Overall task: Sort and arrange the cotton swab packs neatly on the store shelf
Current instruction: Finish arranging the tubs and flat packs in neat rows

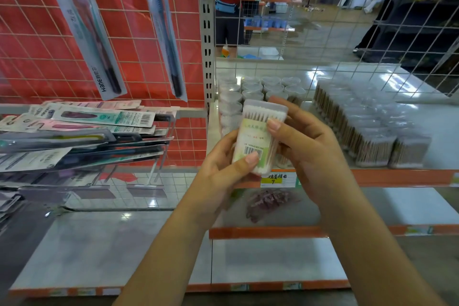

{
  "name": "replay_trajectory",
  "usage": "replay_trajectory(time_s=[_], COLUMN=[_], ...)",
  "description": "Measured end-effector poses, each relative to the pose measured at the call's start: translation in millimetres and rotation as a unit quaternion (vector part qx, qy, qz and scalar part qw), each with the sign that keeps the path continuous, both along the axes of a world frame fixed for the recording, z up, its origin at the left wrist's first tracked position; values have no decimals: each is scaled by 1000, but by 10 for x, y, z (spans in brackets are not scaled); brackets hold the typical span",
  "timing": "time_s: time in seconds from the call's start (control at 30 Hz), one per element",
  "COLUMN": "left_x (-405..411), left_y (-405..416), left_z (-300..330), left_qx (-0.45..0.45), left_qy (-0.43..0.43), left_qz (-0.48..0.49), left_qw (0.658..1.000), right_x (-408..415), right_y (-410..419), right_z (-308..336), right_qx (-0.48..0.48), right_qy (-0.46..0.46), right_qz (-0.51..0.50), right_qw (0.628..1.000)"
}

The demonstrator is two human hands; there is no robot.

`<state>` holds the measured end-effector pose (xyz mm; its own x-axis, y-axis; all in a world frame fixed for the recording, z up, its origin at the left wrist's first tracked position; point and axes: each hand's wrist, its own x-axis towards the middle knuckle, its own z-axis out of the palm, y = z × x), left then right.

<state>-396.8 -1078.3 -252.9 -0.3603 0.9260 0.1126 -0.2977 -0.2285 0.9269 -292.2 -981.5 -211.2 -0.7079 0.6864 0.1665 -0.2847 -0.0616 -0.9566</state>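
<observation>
While held: one swab pack [258,136], two hands.

Bright overhead light, glare on shelf [387,82]; wide-angle bending at edges; slight overall softness.

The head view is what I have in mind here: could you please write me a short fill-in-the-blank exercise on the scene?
1. The cotton swab pack is held by ____ hands, the left hand and the right hand.
2. The label facing the camera carries a printed ____ near the left thumb.
3. The rows of swab packs stand on the shelf with the ____ front edge.
4. The packaged toothbrushes hang on the wire grid, to the ____ of the held pack.

Missing words: both; barcode; orange; left
</observation>
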Motion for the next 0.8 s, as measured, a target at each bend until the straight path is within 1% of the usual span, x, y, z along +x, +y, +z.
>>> replay_trajectory(time_s=[0.13, 0.2, 0.27, 0.33, 0.43, 0.6, 0.7, 0.8], left_x=[-51, -60, -46, -25, 28, 102, 96, 90], left_y=[-8, -15, -7, 22, 56, 102, 119, 127], left_z=[5, 9, 14, -7, -40, -140, -202, -235], left_qx=[9, 8, 7, 4, -12, -46, -60, -64], left_qy=[-6, 8, 35, 87, 183, 308, 353, 373], left_qz=[-13, -8, 23, 85, 161, 230, 251, 254], left_qw=[1000, 1000, 999, 993, 970, 922, 899, 890], right_x=[13, 18, 14, 7, -28, -96, -97, -101], right_y=[26, 33, 35, 44, 56, 89, 133, 160], right_z=[6, -7, -22, -28, -21, -9, -15, -38], right_qx=[11, 16, 24, 40, 89, 162, 171, 166], right_qy=[7, 9, 13, 9, -22, -124, -149, -156], right_qz=[9, 12, 3, -29, -60, -76, -73, -70], right_qw=[1000, 1000, 1000, 999, 994, 976, 971, 971])
